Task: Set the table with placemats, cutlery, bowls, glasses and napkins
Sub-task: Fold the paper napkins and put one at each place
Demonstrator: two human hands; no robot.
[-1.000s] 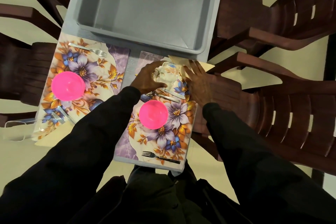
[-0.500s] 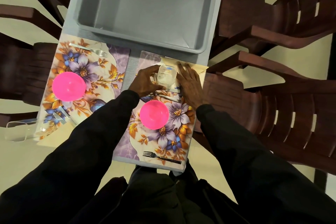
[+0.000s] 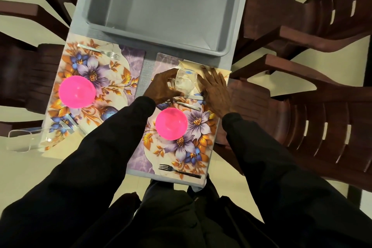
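Note:
Two floral placemats lie side by side, the near one [image 3: 193,153] and the left one [image 3: 88,70]. Each carries a pink bowl, one [image 3: 171,124] near me and one [image 3: 77,91] at left. My left hand [image 3: 161,87] grips a clear glass [image 3: 184,81] standing at the far end of the near mat. My right hand [image 3: 216,90] lies flat, fingers straight, on a cream napkin [image 3: 221,71] beside the glass. A knife [image 3: 187,104] lies between glass and bowl. A fork [image 3: 179,171] sits at the mat's near end, another fork [image 3: 100,51] on the left mat.
A large grey tub [image 3: 165,6] fills the far part of the table. A second clear glass [image 3: 22,139] stands at the left mat's corner over the table edge. Dark brown plastic chairs [image 3: 322,106] crowd the right side and the left [image 3: 20,70].
My left hand has brought the glass upright onto the far end of the near mat. My right hand slid slightly right, flattening on the napkin.

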